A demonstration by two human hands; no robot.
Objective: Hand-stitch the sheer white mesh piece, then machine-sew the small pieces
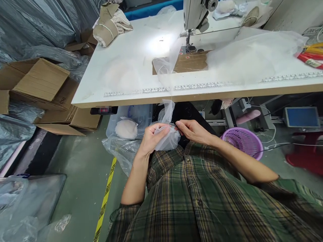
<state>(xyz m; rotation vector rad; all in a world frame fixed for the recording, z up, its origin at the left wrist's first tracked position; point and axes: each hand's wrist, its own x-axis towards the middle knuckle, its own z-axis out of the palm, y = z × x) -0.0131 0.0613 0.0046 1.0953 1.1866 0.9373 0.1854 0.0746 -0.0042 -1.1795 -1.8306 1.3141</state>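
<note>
Close to my body, under the table's front edge, my left hand [154, 136] is closed on sheer white fabric [168, 139] bunched over its fingers. A strip of the same fabric rises from there past the table edge. My right hand [193, 130] meets it from the right, fingers pinched on a slim dark metal tool [173, 124] whose tip lies against the fabric near my left fingertips. The tool is too small to tell its kind. Above, on the white table [131, 80], a sewing machine [195, 15] stands with more sheer fabric near its needle.
Brown cardboard [189, 62] lies below the needle. Sheer white pieces [252, 57] cover the table's right side; a tied cloth bundle [107, 32] is at its back left. Below are a clear bin [111, 122] with a white pad and a purple basket [243, 143]. Cardboard boxes [40, 80] crowd the left.
</note>
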